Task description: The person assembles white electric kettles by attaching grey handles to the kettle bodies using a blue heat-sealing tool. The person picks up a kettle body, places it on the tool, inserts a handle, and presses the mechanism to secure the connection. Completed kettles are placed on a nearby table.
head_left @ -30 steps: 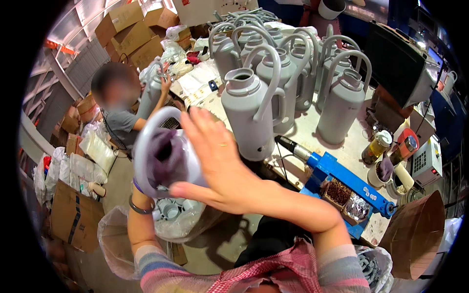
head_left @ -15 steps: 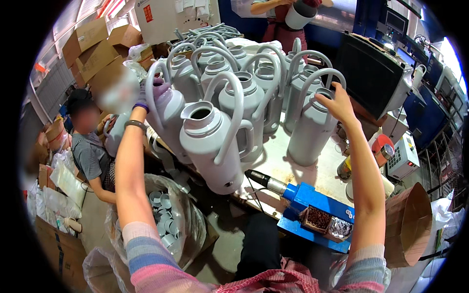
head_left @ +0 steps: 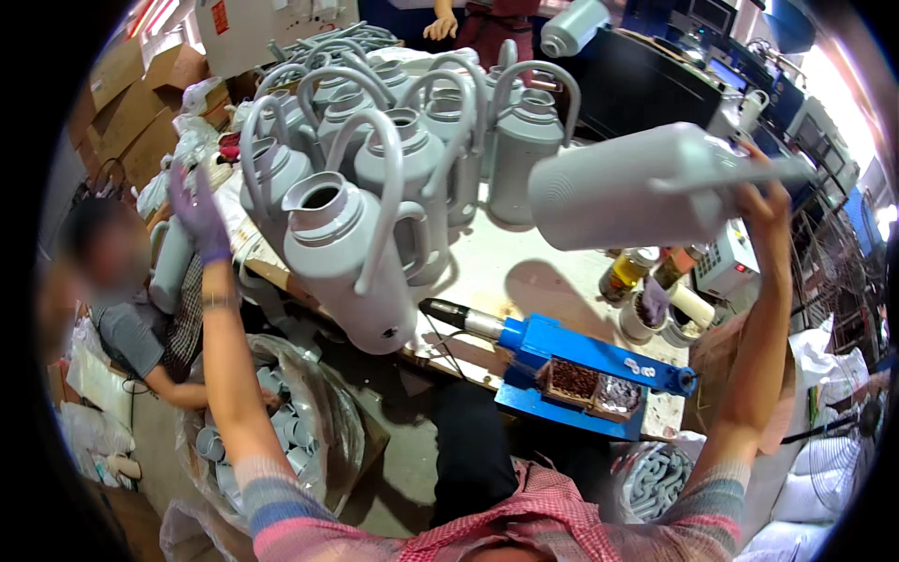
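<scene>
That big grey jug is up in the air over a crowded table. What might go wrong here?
1. The right hand holds the lifted jug sideways by one end; it might slip and drop onto the table.
2. It could knock the standing jugs packed close together.
3. The front jug stands near the table's edge.

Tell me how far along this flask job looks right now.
Done, by the look of it: a crowd of grey handled flasks stands on the worktable. In hand: the right hand holds one grey flask tipped sideways in the air, while the left hand is raised, holding nothing. Left: a clear bag of small grey parts by the table looks far from used up.
</scene>
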Demonstrator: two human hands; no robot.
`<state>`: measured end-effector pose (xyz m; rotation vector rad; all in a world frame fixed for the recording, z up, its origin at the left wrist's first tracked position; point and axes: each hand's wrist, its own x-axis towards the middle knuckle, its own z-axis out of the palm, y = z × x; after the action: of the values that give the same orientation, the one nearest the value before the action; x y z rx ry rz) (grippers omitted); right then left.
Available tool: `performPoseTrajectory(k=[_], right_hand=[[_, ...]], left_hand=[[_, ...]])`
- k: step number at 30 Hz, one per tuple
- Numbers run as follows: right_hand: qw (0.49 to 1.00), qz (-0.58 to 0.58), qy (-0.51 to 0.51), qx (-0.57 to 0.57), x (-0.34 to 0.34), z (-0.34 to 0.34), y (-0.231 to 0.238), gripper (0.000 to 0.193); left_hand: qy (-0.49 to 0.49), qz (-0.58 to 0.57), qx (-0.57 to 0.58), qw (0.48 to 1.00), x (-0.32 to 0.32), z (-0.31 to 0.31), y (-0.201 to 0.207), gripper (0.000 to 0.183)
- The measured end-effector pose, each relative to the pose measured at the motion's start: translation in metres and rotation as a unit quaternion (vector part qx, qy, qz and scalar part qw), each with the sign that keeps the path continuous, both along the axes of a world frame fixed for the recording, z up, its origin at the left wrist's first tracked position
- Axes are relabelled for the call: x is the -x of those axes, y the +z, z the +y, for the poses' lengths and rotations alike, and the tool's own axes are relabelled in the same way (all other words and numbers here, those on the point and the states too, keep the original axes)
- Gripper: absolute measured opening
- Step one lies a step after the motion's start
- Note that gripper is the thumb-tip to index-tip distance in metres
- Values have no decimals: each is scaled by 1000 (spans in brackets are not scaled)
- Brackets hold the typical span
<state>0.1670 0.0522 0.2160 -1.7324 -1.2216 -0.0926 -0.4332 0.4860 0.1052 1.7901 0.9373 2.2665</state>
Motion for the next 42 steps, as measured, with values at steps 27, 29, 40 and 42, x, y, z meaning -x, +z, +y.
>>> performPoseTrajectory(k=[27, 29, 40, 42], right_hand=[[850, 304, -354, -247, 76, -544, -354, 46], [836, 286, -395, -252, 84, -555, -367, 45], [831, 249, -444, -223, 65, -540, -393, 42], [830, 248, -447, -222, 62, -538, -394, 42]], left_hand=[[-310, 590, 194, 720, -367, -395, -231, 25], [-316, 580, 222, 717, -363, -396, -235, 25], [-294, 542, 266, 741, -350, -395, -245, 23], [-310, 492, 277, 765, -350, -399, -234, 21]])
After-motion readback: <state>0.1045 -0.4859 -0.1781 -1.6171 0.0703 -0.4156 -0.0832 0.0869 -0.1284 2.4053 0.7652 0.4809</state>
